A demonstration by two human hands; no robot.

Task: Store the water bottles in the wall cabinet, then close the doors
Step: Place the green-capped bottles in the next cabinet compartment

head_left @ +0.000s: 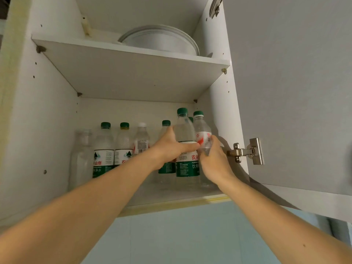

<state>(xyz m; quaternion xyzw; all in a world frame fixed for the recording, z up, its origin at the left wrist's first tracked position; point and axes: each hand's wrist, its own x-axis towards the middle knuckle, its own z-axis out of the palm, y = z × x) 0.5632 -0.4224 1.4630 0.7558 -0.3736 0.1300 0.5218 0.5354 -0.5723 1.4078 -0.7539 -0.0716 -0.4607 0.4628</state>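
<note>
Both hands reach into the open wall cabinet's lower shelf. My left hand grips a tall green-capped bottle with a green label. To its right, my right hand holds a green-capped bottle with a red-and-white label close to the cabinet's right wall. Several more water bottles stand along the back: two with green labels, one white-capped with a red label, one partly hidden behind my left hand. A clear bottle without a label stands at the far left.
The right cabinet door is swung open, its metal hinge just right of my right hand. The upper shelf carries a stack of white plates. Light blue wall tiles lie below the cabinet.
</note>
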